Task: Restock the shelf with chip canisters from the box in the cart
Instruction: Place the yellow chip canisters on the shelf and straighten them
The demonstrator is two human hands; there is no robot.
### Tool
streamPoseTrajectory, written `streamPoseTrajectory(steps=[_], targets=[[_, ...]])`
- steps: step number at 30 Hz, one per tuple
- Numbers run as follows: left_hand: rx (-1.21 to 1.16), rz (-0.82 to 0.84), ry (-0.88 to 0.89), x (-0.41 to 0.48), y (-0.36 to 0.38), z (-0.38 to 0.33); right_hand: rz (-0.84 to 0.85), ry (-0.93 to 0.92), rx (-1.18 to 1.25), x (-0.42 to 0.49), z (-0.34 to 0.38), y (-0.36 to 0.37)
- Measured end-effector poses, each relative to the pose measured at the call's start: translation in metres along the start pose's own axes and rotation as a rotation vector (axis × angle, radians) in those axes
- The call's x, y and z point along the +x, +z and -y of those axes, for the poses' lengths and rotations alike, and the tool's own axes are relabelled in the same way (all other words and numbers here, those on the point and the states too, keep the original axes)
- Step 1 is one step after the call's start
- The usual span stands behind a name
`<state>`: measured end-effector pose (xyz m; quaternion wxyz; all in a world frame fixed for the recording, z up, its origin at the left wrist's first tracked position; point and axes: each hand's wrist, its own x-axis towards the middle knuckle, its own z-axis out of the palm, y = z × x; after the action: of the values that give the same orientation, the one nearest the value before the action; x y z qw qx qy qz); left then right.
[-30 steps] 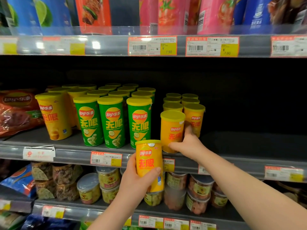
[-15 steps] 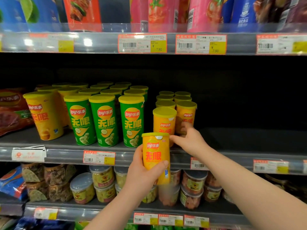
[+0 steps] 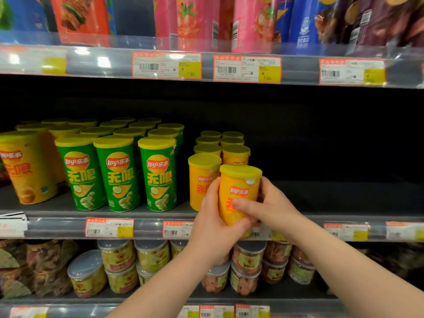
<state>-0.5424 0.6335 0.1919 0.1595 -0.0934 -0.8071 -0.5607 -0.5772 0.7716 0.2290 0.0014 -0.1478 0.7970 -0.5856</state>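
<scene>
Shelving of grey metal fills the view, three tiers against a dark back panel. The middle grey metal shelf (image 3: 57,226) has a clear plastic rail of orange-and-yellow paper price tags (image 3: 109,228) along its front lip. On its board stand rows of tall green cylindrical canisters (image 3: 119,175) with yellow lids, a tall yellow canister (image 3: 25,171) to their left, and two columns of short orange canisters (image 3: 202,180) to their right.

Both hands grip one more short orange chip canister with a yellow plastic lid (image 3: 238,191), held upright at the shelf's front edge, just beside the front of those columns. The left hand (image 3: 213,226) wraps its lower part. The right hand (image 3: 273,210) clasps its side, thumb across the label. The base is hidden.

Glossy pink, blue and red bags (image 3: 195,19) line the tier above, and clear plastic tubs (image 3: 119,255) are stacked on the one below.
</scene>
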Motion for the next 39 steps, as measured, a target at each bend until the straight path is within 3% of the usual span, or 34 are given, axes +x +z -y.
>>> streamPoseTrajectory(steps=[6,10,12,17,26,39], targets=[[0.389,-0.151,0.174,0.004,-0.024,0.029,-0.184,-0.024,-0.007,0.028,0.002,-0.009],[0.794,-0.186,0.281,0.005,-0.04,0.056,-0.173,0.015,-0.097,0.043,-0.004,-0.007],[0.889,-0.178,0.322,0.004,-0.044,0.064,-0.137,0.037,-0.097,0.047,-0.009,-0.003],[0.957,-0.168,0.442,0.001,-0.045,0.08,-0.099,0.094,-0.217,0.048,-0.025,0.003],[0.957,-0.157,0.459,-0.001,-0.044,0.083,-0.073,0.138,-0.292,0.05,-0.029,0.0],[0.982,0.006,0.389,-0.002,-0.055,0.07,-0.113,0.123,-0.434,0.034,-0.021,0.003]])
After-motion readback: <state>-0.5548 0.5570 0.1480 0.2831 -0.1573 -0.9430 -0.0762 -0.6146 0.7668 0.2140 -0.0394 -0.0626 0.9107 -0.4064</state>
